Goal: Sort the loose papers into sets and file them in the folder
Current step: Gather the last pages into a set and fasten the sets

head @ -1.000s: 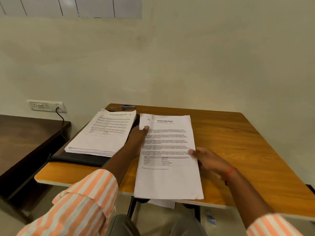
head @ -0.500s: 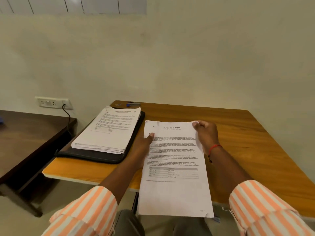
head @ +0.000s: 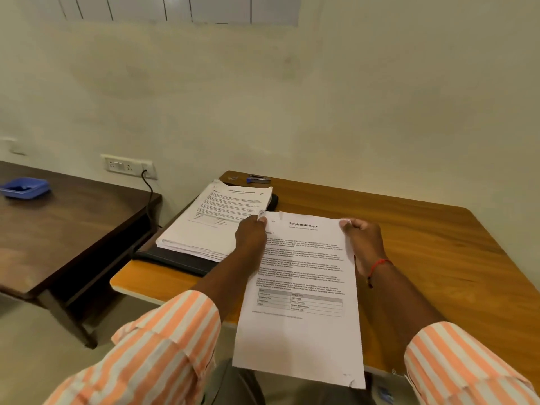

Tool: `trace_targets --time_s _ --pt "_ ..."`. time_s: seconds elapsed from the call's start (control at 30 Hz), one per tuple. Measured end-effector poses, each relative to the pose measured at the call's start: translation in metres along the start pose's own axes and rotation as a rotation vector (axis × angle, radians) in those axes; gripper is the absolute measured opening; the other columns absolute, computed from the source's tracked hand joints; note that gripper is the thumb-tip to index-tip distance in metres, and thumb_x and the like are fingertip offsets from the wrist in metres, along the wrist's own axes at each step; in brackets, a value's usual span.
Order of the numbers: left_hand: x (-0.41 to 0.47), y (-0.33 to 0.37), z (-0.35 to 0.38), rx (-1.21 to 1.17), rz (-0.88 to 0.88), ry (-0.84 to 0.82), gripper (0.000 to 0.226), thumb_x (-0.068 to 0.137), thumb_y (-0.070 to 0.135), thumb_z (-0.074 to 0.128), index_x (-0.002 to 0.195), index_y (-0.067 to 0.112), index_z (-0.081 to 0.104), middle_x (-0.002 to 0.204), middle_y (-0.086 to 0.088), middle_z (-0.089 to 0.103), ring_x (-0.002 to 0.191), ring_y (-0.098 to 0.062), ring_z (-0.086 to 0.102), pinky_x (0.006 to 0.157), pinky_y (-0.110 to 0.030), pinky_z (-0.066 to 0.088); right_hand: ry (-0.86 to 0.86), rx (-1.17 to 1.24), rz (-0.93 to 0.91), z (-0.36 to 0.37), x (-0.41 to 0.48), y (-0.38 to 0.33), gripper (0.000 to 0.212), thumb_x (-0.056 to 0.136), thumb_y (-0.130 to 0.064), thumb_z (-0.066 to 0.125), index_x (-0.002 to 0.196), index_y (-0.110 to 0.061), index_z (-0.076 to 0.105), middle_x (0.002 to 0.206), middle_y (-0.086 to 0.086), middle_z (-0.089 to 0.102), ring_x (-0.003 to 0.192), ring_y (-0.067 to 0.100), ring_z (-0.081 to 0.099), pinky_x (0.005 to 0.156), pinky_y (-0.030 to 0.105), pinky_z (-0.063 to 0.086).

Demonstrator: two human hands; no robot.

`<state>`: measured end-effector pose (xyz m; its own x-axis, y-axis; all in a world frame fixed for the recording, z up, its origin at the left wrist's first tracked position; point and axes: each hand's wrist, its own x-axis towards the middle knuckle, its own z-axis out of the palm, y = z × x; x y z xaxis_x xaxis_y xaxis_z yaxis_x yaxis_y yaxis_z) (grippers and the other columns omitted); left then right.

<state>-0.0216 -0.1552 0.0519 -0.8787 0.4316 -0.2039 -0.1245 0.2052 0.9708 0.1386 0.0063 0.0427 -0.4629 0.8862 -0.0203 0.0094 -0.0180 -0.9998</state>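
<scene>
A set of white printed sheets headed "Sample Health Report" (head: 304, 287) lies in front of me, its near end hanging over the table edge. My left hand (head: 251, 232) pinches its top left corner. My right hand (head: 362, 238) grips the top right corner. To the left, a thick stack of printed papers (head: 216, 223) rests on a black folder (head: 175, 260) that lies flat on the orange-brown table (head: 423, 258).
A blue stapler (head: 258, 179) and a small clip lie at the table's far left corner. A dark wooden desk (head: 58, 229) with a blue tray (head: 24, 187) stands to the left, below a wall socket with a black cable.
My right hand moved from the sheets' right edge up to the top right corner. My left hand stayed at the top left corner. The view shifted left and down.
</scene>
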Motion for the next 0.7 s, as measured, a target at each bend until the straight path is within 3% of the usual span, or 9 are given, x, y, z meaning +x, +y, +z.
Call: trace_targets --time_s 0.13,0.2,0.33,0.5,0.7 --pt "0.029 0.003 -0.015 0.072 0.012 0.02 0.038 0.105 0.032 0.049 0.138 0.014 0.057 0.128 -0.007 0.065 0.109 -0.025 0.066 0.096 -0.043 0.056 -0.055 -0.391 -0.105 0.031 0.038 0.0 0.018 0.094 -0.008 0.057 0.088 -0.013 0.074 0.098 -0.001 0.073 0.097 0.019 0.065 0.085 0.032 0.05" --pt "0.046 0.002 -0.017 0.094 0.022 0.003 0.035 0.104 0.034 0.05 0.131 0.013 0.061 0.124 -0.007 0.067 0.106 -0.025 0.067 0.095 -0.044 0.057 -0.144 -0.596 -0.222 0.058 0.06 -0.006 0.015 0.095 -0.013 0.058 0.091 -0.01 0.072 0.097 0.002 0.072 0.094 0.018 0.064 0.082 0.028 0.046" --pt "0.086 0.005 -0.013 0.11 0.007 -0.017 0.034 0.103 0.037 0.051 0.121 0.013 0.066 0.112 -0.006 0.072 0.097 -0.025 0.071 0.09 -0.044 0.059 -0.251 -0.938 -0.386 0.129 0.12 -0.017 0.015 0.095 -0.021 0.057 0.087 -0.014 0.066 0.094 0.007 0.069 0.09 0.026 0.063 0.077 0.034 0.05" --pt "0.123 0.004 -0.012 0.125 -0.07 -0.019 0.029 0.104 0.037 0.051 0.109 0.012 0.065 0.102 -0.004 0.07 0.089 -0.021 0.071 0.066 -0.026 0.053 -0.328 -1.154 -0.502 0.215 0.205 -0.022 0.016 0.094 -0.019 0.054 0.097 -0.012 0.068 0.106 0.014 0.068 0.096 0.033 0.064 0.084 0.038 0.054" --pt "0.13 -0.015 -0.02 0.082 -0.091 -0.02 0.027 0.105 0.036 0.049 0.098 0.016 0.066 0.097 -0.005 0.07 0.087 -0.023 0.07 0.08 -0.04 0.062 -0.403 -1.338 -0.536 0.274 0.273 0.003 0.024 0.093 -0.017 0.059 0.114 -0.011 0.069 0.113 0.017 0.066 0.105 0.035 0.063 0.089 0.038 0.054"
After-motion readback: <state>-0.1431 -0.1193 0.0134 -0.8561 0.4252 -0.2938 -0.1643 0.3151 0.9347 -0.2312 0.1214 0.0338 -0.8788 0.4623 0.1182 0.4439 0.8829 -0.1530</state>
